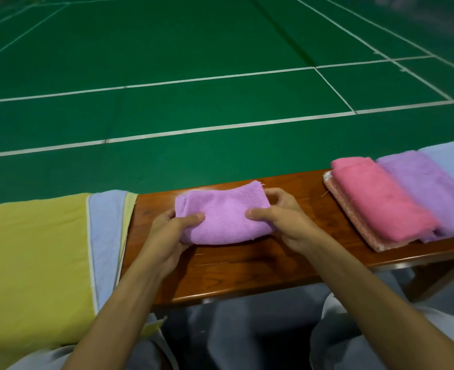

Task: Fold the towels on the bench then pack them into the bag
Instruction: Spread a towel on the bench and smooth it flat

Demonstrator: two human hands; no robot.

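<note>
This is an indoor sports hall, most likely a badminton court. A green floor [194, 44] of matting stretches away, marked with white boundary lines [220, 128] that form the long, narrow boxes of a court, and a dark seam [282, 30] runs across the mats. A polished wooden table [247, 263] stands along the sideline, low and narrow like a courtside seat, with folded towels [380, 198] laid on it.

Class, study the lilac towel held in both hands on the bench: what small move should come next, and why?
Probably lift the lilac towel and carry it right to the folded towels. It already looks folded compact, the left hand and right hand pinch its ends, and bare bench lies between.
</note>
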